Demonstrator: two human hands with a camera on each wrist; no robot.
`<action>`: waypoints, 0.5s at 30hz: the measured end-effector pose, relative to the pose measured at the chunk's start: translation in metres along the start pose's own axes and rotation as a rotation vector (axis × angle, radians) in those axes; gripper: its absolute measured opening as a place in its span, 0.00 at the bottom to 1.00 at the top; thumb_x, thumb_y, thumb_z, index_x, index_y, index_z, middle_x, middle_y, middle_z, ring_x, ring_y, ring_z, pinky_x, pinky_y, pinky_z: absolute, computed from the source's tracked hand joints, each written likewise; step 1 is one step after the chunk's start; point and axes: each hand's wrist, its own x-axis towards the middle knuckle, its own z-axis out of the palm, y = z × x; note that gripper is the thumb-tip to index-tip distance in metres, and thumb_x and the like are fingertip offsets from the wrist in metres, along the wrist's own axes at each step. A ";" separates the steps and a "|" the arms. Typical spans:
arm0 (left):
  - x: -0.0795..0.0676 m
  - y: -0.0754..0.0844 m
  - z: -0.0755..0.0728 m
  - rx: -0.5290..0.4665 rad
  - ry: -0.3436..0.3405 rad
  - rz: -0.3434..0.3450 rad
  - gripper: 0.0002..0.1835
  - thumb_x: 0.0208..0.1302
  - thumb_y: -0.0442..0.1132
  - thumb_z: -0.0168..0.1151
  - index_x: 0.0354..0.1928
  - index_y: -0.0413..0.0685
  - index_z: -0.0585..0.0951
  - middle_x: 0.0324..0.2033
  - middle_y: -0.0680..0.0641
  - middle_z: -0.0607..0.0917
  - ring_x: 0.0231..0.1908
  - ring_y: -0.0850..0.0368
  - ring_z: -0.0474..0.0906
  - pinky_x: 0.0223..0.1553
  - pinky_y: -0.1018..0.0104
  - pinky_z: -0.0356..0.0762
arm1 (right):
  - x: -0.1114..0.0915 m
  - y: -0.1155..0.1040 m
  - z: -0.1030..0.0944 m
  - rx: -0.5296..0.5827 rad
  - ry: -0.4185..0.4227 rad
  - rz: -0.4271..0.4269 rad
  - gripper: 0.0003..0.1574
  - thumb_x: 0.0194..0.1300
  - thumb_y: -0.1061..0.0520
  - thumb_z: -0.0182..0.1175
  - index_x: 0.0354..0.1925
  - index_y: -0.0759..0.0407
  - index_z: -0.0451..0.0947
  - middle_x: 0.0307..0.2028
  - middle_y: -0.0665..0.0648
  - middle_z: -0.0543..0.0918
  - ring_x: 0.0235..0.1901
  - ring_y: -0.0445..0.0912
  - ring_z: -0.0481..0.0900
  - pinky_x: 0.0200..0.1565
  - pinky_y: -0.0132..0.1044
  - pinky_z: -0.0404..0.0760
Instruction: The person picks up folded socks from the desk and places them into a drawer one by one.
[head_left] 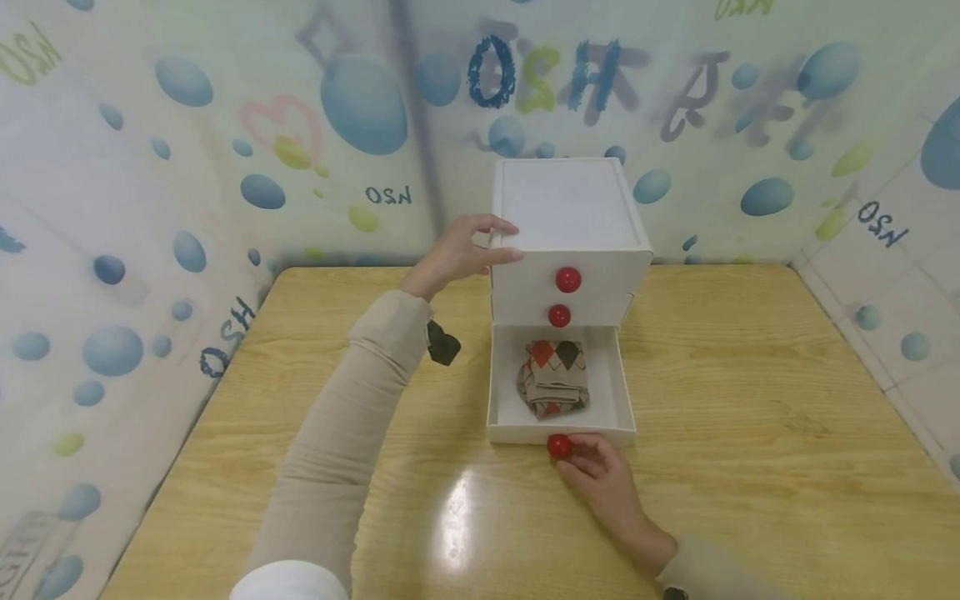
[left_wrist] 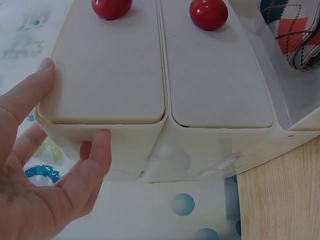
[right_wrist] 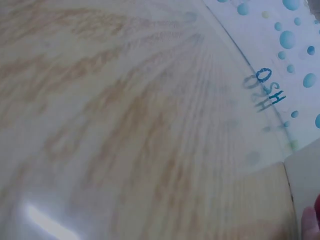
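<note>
A white drawer box (head_left: 573, 204) with red round knobs stands on the table, its bottom drawer (head_left: 504, 408) pulled out. Inside that drawer lies a folded beige argyle cloth item (head_left: 555, 379) with red and dark green diamonds; its exact kind is unclear. My left hand (head_left: 461, 250) rests on the box's upper left corner, thumb on the front and fingers along the top and side, as the left wrist view also shows. With thumb and fingers my right hand (head_left: 603, 483) pinches the bottom drawer's red knob (head_left: 558, 447). Only its fingertips show in the right wrist view.
The two upper drawers, with a middle red knob (head_left: 558, 316) and a top red knob (head_left: 567, 279), are closed. Behind the wooden table (head_left: 750, 375) stand walls (head_left: 525, 83) printed with blue bubbles and letters. A dark tag (head_left: 444, 343) hangs at the left cuff.
</note>
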 end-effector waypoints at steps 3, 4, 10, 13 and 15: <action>0.000 0.000 0.000 0.003 0.000 -0.002 0.25 0.51 0.48 0.65 0.52 0.53 0.74 0.53 0.49 0.69 0.46 0.57 0.69 0.36 0.68 0.76 | 0.000 0.000 0.003 0.002 0.025 0.032 0.22 0.48 0.73 0.61 0.43 0.72 0.69 0.43 0.67 0.75 0.36 0.40 0.78 0.40 0.29 0.77; -0.001 0.000 0.000 0.003 0.000 -0.003 0.25 0.51 0.48 0.65 0.52 0.53 0.74 0.52 0.49 0.69 0.46 0.57 0.69 0.36 0.68 0.76 | 0.000 0.000 0.003 0.004 0.030 0.043 0.22 0.48 0.73 0.61 0.43 0.71 0.69 0.43 0.67 0.75 0.35 0.40 0.78 0.40 0.29 0.77; -0.001 0.001 -0.001 0.002 0.000 -0.001 0.25 0.51 0.47 0.65 0.52 0.53 0.74 0.53 0.49 0.69 0.46 0.57 0.69 0.36 0.68 0.76 | 0.001 -0.002 0.006 0.022 0.059 0.093 0.21 0.49 0.71 0.62 0.43 0.71 0.69 0.43 0.66 0.75 0.35 0.40 0.78 0.41 0.29 0.76; -0.001 0.001 -0.001 0.004 -0.002 -0.004 0.25 0.52 0.48 0.65 0.53 0.53 0.74 0.54 0.49 0.69 0.47 0.57 0.69 0.36 0.68 0.76 | 0.002 -0.004 0.007 0.014 0.071 0.098 0.20 0.49 0.71 0.62 0.43 0.71 0.70 0.44 0.65 0.74 0.35 0.40 0.78 0.40 0.29 0.76; -0.001 0.001 -0.001 0.006 -0.004 -0.004 0.25 0.52 0.48 0.65 0.53 0.53 0.74 0.54 0.49 0.69 0.47 0.56 0.69 0.36 0.68 0.76 | 0.002 -0.005 0.007 0.006 0.078 0.097 0.20 0.49 0.71 0.62 0.43 0.71 0.70 0.44 0.65 0.75 0.34 0.40 0.78 0.40 0.29 0.77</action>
